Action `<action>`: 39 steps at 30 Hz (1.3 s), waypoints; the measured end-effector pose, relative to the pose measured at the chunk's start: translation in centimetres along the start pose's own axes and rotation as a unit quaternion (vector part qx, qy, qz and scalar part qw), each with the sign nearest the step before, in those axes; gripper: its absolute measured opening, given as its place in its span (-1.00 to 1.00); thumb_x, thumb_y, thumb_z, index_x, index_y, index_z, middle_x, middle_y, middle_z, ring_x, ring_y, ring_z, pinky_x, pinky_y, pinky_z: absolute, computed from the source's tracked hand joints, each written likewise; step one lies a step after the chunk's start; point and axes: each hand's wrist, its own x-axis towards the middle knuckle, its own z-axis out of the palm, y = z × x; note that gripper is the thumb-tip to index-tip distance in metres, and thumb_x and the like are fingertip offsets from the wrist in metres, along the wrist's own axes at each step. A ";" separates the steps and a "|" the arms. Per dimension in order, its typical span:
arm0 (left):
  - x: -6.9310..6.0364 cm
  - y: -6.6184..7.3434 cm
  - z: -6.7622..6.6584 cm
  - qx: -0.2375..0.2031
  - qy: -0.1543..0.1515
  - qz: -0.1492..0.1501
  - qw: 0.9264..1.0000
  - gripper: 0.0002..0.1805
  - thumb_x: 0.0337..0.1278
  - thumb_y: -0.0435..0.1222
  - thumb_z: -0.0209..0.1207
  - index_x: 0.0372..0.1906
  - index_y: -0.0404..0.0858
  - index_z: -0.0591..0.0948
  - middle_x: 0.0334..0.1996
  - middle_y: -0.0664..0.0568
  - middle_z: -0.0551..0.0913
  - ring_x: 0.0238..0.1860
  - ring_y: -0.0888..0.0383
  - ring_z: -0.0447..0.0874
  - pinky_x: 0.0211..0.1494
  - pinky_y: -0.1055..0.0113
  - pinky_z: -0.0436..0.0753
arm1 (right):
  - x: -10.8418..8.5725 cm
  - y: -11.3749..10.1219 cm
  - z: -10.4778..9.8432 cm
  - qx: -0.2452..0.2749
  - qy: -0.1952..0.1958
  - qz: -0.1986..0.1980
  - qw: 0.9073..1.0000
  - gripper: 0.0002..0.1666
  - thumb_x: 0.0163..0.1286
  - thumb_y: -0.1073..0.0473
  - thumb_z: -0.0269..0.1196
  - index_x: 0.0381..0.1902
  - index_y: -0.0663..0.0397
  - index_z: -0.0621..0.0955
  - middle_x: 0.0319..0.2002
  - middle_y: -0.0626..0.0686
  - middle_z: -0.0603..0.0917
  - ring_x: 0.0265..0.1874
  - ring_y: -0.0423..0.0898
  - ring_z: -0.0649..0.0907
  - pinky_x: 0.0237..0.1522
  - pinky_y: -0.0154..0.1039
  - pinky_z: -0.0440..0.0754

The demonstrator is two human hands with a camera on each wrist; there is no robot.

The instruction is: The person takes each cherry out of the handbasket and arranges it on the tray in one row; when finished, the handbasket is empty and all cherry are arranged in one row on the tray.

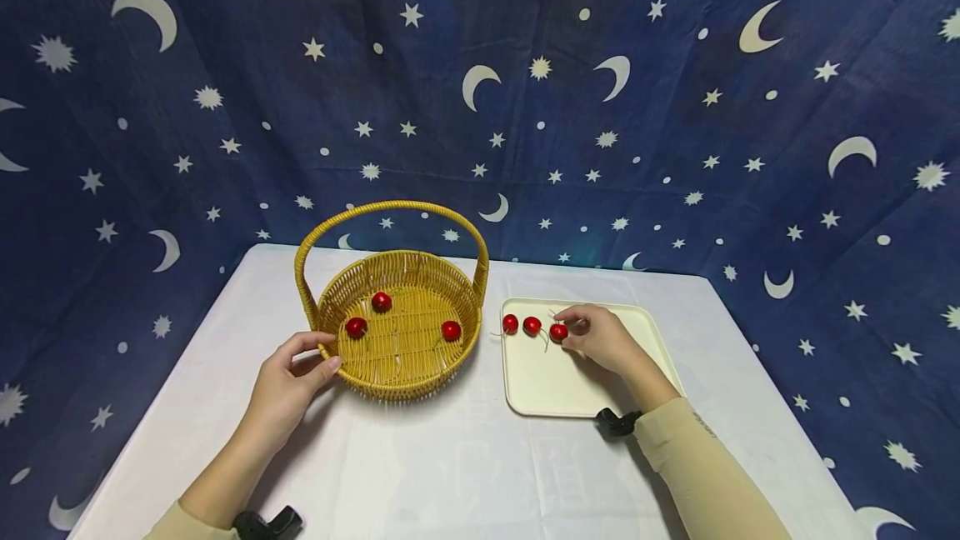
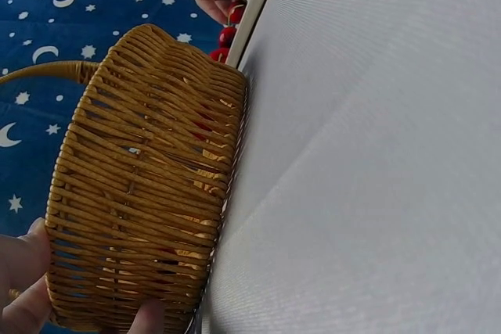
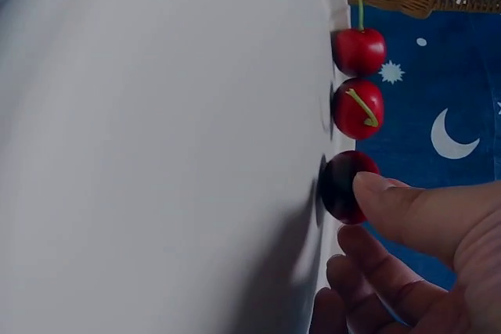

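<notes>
A yellow wicker basket [image 1: 401,386] with a tall handle holds three red cherries [image 1: 381,302]. At its left rim, my left hand [image 1: 288,382] grips the edge between thumb and fingers. To the right lies a cream tray [image 1: 540,400] bearing a row of three cherries with stems, the left one [image 1: 510,324] and the middle one [image 1: 532,326] untouched. My right hand [image 1: 600,340] has its thumb and fingers around the rightmost cherry [image 1: 558,332]; the right wrist view shows the thumb on this cherry [image 3: 344,185], low over or on the tray.
A white cloth covers the table [image 1: 442,473]. Behind it hangs a dark blue cloth [image 1: 540,107] printed with moons and stars. The basket's handle [image 1: 390,205] arches high above its bowl, and the tray stands a short way to the right of the basket.
</notes>
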 end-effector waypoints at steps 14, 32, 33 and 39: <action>0.1 0.1 0.1 0.006 -0.003 0.001 1.000 -0.53 0.42 -0.30 0.39 0.34 -0.27 0.60 0.39 -0.14 0.57 0.13 0.26 0.63 -0.03 0.60 0.71 | -0.4 -0.6 -0.5 -0.003 0.020 0.014 1.000 -0.56 0.30 0.31 0.50 0.15 0.03 0.78 0.02 0.14 0.80 -0.02 0.07 0.72 0.02 -0.07 0.67; -0.2 -0.1 0.0 -0.001 -0.006 -0.001 1.000 -0.51 0.43 -0.26 0.39 0.36 -0.26 0.59 0.40 -0.14 0.57 0.05 0.47 0.60 -0.03 0.59 0.72 | -2.7 -12.9 1.2 0.130 -0.026 -0.151 0.980 -0.54 0.32 0.42 0.47 0.12 -0.09 0.80 0.03 0.05 0.80 -0.06 0.11 0.72 -0.10 -0.30 0.70; -0.2 -0.1 0.0 -0.002 -0.006 -0.002 1.000 -0.51 0.43 -0.26 0.39 0.36 -0.26 0.59 0.40 -0.14 0.57 0.05 0.47 0.60 -0.03 0.59 0.72 | -2.5 -13.4 1.7 0.132 -0.032 -0.155 0.978 -0.53 0.32 0.41 0.46 0.13 -0.10 0.79 0.03 0.04 0.80 -0.05 0.09 0.72 -0.09 -0.27 0.70; -0.1 -0.1 0.0 0.000 -0.005 -0.003 1.000 -0.51 0.44 -0.25 0.39 0.37 -0.24 0.59 0.40 -0.14 0.57 0.07 0.44 0.60 -0.03 0.59 0.72 | -1.0 -17.1 4.5 0.141 -0.073 -0.177 0.971 -0.51 0.37 0.38 0.45 0.21 -0.08 0.76 0.14 0.08 0.80 0.03 0.15 0.74 0.02 -0.09 0.73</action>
